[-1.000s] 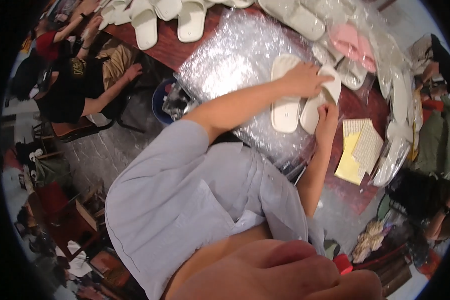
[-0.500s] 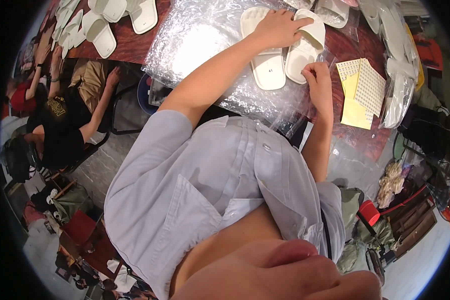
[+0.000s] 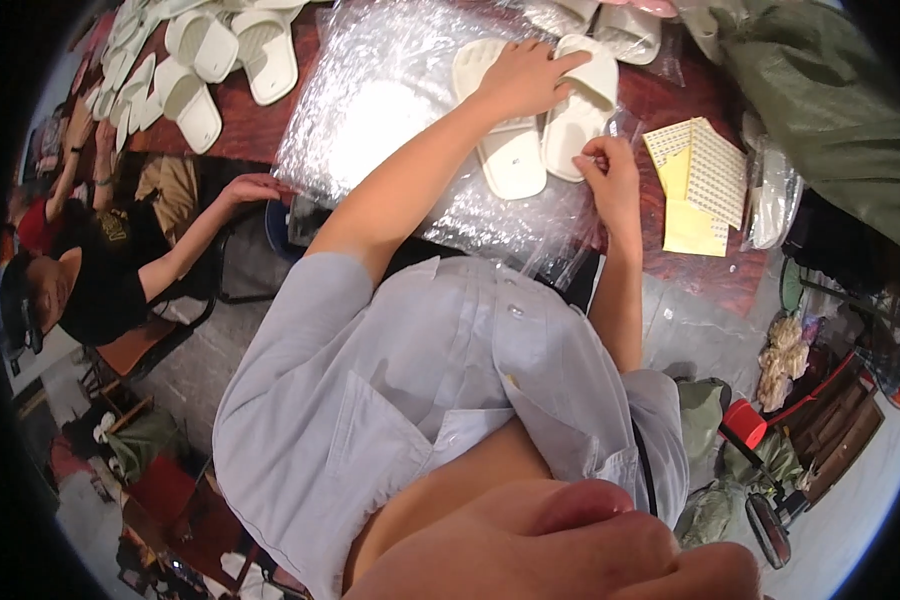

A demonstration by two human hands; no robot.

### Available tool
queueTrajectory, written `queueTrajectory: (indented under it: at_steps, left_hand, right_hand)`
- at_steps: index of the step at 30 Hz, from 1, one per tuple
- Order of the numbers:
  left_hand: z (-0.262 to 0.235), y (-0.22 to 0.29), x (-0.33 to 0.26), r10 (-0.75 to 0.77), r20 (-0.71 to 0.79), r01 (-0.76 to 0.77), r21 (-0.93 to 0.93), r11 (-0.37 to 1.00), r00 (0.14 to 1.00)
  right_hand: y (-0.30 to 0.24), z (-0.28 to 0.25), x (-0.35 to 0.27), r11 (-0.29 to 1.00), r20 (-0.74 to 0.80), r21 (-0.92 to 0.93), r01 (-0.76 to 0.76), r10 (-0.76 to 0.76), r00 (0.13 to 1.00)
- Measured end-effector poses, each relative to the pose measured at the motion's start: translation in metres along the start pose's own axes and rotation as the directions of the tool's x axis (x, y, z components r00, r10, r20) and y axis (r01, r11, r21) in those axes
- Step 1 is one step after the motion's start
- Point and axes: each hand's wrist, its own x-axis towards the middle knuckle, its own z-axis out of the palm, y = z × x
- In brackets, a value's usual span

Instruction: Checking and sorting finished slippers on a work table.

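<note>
Two cream slippers lie side by side on clear plastic wrap (image 3: 315, 150) over the table. The left slipper (image 3: 515, 170) carries a small dark-printed mark on its heel. Across the straps rests my left hand (image 3: 525, 82), its fingers spread and its thumb reaching onto the right slipper (image 3: 567, 135). At that slipper's heel is my right hand (image 3: 612, 175), thumb and forefinger brought together at the edge. Anything held in this pinch is too small to make out. Yellow-backed sticker sheets (image 3: 705, 180) with rows of small print lie right of my right hand.
Many loose cream slippers (image 3: 202, 45) are heaped at the far left, and bagged ones (image 3: 628, 35) lie at the back. A big green sack (image 3: 830, 90) looms at the right. Another person (image 3: 100, 270) sits to the left, one hand at the table edge.
The green sack has come into view at the right, over the plastic-wrapped slippers. The person at the left has stretched an arm toward the table. My hands stay at the slippers.
</note>
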Motion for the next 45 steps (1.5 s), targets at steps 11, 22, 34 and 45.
queueTrajectory:
  at_steps: [11, 22, 34, 45]
  left_hand:
    - [-0.014, 0.005, 0.000, -0.022, 0.091, 0.028, -0.061, 0.998, 0.996]
    - [-0.014, 0.004, 0.000, -0.025, 0.101, 0.031, -0.056, 0.998, 0.995]
    - [0.010, 0.006, 0.004, -0.012, 0.036, 0.017, -0.142, 0.990, 0.999]
    - [0.035, -0.001, 0.012, 0.021, -0.060, -0.021, 0.000, 1.000, 0.998]
  right_hand:
    - [-0.006, -0.007, 0.002, 0.999, 0.060, 0.032, -0.042, 0.040, 0.997]
    - [0.003, -0.087, 0.012, 0.932, -0.541, 0.359, -0.051, 0.252, 0.803]
    - [0.034, -0.211, 0.108, 0.829, -0.581, 0.547, -0.115, 0.476, 0.660]
    - [0.079, -0.258, 0.238, 0.947, -0.649, -0.120, -0.297, 0.152, 0.745]
